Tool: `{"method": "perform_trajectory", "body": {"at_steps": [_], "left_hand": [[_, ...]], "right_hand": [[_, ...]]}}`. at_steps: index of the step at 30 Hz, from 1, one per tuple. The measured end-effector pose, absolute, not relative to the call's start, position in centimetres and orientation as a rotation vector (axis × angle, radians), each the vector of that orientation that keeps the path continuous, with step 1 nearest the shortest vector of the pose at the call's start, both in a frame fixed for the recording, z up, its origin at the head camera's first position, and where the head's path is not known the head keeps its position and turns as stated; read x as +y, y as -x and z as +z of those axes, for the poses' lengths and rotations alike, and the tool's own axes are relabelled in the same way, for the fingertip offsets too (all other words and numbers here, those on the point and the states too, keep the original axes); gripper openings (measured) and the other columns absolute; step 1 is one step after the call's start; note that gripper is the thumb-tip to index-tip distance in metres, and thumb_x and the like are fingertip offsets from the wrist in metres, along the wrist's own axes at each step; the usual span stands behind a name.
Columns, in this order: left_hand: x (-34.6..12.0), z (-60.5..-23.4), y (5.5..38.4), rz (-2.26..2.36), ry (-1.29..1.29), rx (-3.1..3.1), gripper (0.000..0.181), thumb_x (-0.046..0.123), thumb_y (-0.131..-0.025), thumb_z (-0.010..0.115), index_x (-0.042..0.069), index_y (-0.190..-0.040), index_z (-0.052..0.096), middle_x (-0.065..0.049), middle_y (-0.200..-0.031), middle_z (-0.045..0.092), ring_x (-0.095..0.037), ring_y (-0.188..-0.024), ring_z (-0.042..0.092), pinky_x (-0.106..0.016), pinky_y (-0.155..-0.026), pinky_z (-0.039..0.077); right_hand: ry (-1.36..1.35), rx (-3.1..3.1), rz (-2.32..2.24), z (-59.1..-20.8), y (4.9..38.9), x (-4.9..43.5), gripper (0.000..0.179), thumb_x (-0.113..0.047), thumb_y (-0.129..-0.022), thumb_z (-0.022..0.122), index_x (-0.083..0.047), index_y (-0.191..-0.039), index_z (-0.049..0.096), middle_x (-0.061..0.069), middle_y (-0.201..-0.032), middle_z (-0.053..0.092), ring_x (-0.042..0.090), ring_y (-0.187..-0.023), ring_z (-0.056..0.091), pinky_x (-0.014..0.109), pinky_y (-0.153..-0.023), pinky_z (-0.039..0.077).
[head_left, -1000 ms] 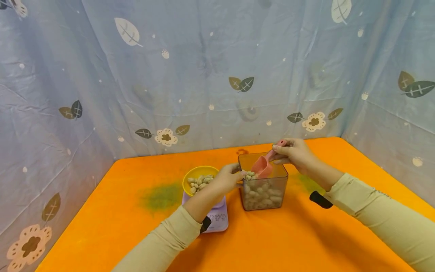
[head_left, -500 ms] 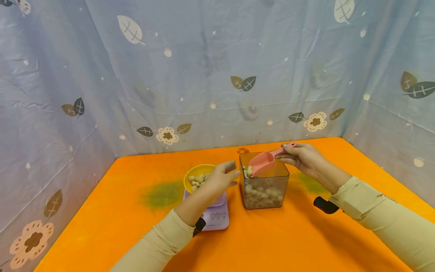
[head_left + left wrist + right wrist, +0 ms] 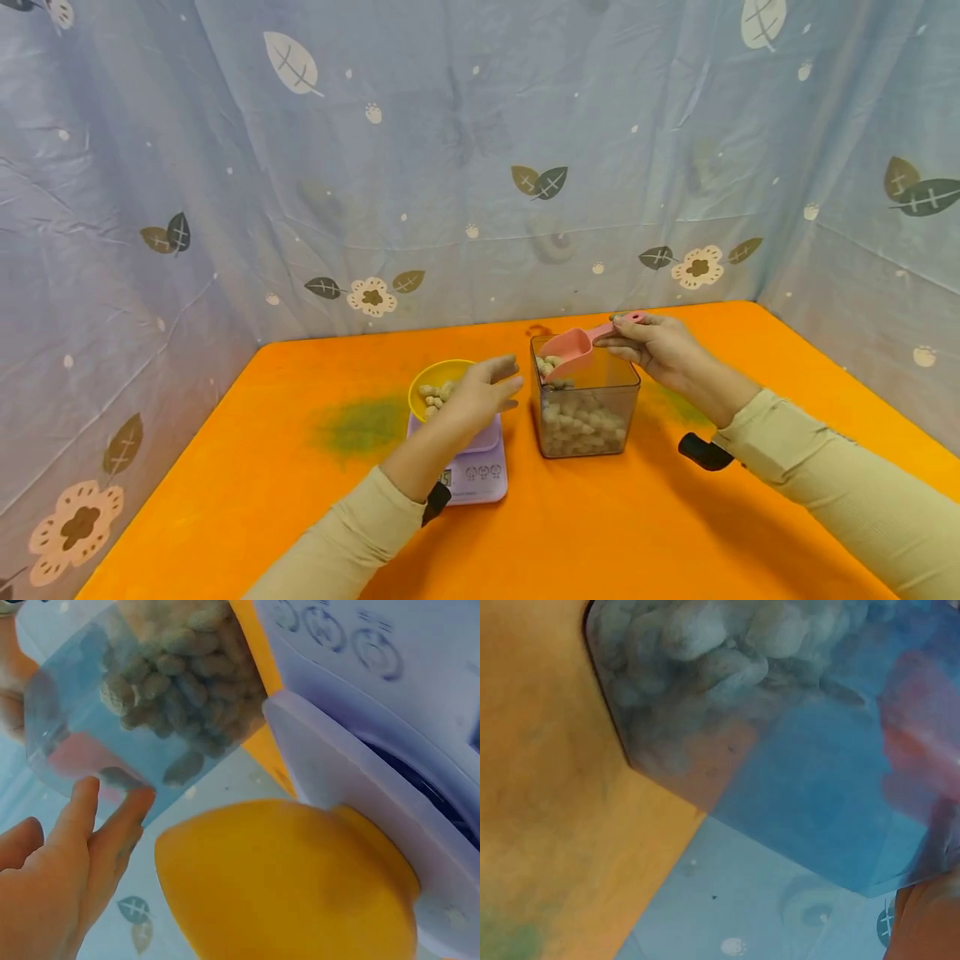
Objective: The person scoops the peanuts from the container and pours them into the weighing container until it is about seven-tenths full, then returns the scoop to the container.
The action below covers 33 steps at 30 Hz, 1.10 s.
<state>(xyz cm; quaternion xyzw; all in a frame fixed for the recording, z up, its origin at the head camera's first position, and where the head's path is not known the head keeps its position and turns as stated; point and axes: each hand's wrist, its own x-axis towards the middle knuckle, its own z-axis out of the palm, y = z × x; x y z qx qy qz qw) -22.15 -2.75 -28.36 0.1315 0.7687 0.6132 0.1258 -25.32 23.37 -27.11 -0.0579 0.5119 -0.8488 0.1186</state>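
My right hand (image 3: pixel 663 354) grips the handle of a pink scoop (image 3: pixel 570 348), whose bowl is tilted down inside a clear smoky container (image 3: pixel 585 421). Peanuts (image 3: pixel 581 417) fill the container's lower part, and a few sit at the scoop's lip. My left hand (image 3: pixel 480 396) hangs with fingers extended between the container and a yellow bowl (image 3: pixel 431 367), holding nothing. That bowl holds more peanuts and stands on a lilac kitchen scale (image 3: pixel 480 487). In the left wrist view the left fingers (image 3: pixel 82 825) overlap the container's wall, close to the yellow bowl (image 3: pixel 285 877).
An orange cloth (image 3: pixel 300 492) with a green stain (image 3: pixel 360 427) covers the table. Behind and at both sides hangs a blue leaf-patterned curtain (image 3: pixel 465 150). The scale's display is partly covered by the left wrist's black strap (image 3: pixel 437 502).
The left hand has come away from the container's rim and moved slightly left, fingers spreading. The scoop has been raised and tipped to a flatter angle, with peanuts at its lip.
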Motion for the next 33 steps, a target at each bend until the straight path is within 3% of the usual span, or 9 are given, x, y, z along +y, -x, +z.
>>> {"method": "perform_trajectory", "body": {"at_steps": [10,14,20,25,29,33], "left_hand": [[-0.9,-28.7,22.6,1.798,-0.369,2.217,0.043,0.002,-0.101,0.047,-0.006,-0.143,0.042,-0.022,-0.147,0.041,-0.035,-0.132,0.044,-0.042,-0.099,0.048],[-1.4,-28.6,22.6,1.795,-0.367,2.225,0.045,0.001,-0.101,0.048,-0.007,-0.144,0.039,-0.022,-0.148,0.039,-0.036,-0.130,0.046,-0.041,-0.099,0.048],[-4.9,-27.3,22.0,1.796,-0.329,2.317,0.046,0.003,-0.101,0.048,-0.007,-0.145,0.037,-0.023,-0.147,0.040,-0.040,-0.121,0.054,-0.044,-0.102,0.046],[-8.7,-26.8,21.5,1.806,-0.289,2.435,0.046,0.002,-0.100,0.049,-0.008,-0.144,0.038,-0.024,-0.146,0.042,-0.040,-0.125,0.050,-0.046,-0.103,0.044],[-11.1,-26.9,20.9,1.781,-0.272,2.497,0.047,0.003,-0.101,0.046,-0.010,-0.145,0.033,-0.026,-0.148,0.038,-0.040,-0.131,0.042,-0.047,-0.107,0.040],[-12.5,-27.2,20.3,1.750,-0.262,2.566,0.048,0.002,-0.102,0.045,-0.011,-0.145,0.031,-0.028,-0.149,0.035,-0.041,-0.135,0.036,-0.049,-0.111,0.034]], "right_hand": [[0.180,1.304,-2.534,-27.8,25.3,24.3,0.029,-0.004,-0.103,0.043,0.001,-0.090,0.069,0.015,-0.089,0.072,0.021,-0.083,0.072,0.025,-0.076,0.058],[0.240,1.177,-2.568,-27.5,25.0,24.9,0.031,-0.003,-0.103,0.040,0.005,-0.091,0.068,0.019,-0.090,0.071,0.024,-0.084,0.072,0.027,-0.076,0.058],[0.256,1.145,-2.569,-26.1,24.8,23.5,0.024,-0.002,-0.101,0.044,0.006,-0.092,0.065,0.020,-0.091,0.070,0.026,-0.085,0.071,0.028,-0.077,0.058],[0.287,1.332,-2.513,-25.2,24.5,20.2,0.021,-0.001,-0.101,0.045,0.005,-0.089,0.062,0.017,-0.088,0.070,0.022,-0.082,0.072,0.025,-0.074,0.058],[0.456,1.725,-2.370,-25.5,24.4,17.3,0.011,-0.001,-0.101,0.048,0.004,-0.099,0.057,0.009,-0.092,0.067,0.016,-0.085,0.070,0.024,-0.074,0.058],[0.657,2.099,-2.223,-25.9,24.2,15.7,0.015,0.000,-0.099,0.051,0.008,-0.112,0.055,0.003,-0.093,0.066,0.014,-0.086,0.070,0.030,-0.073,0.060]]}}
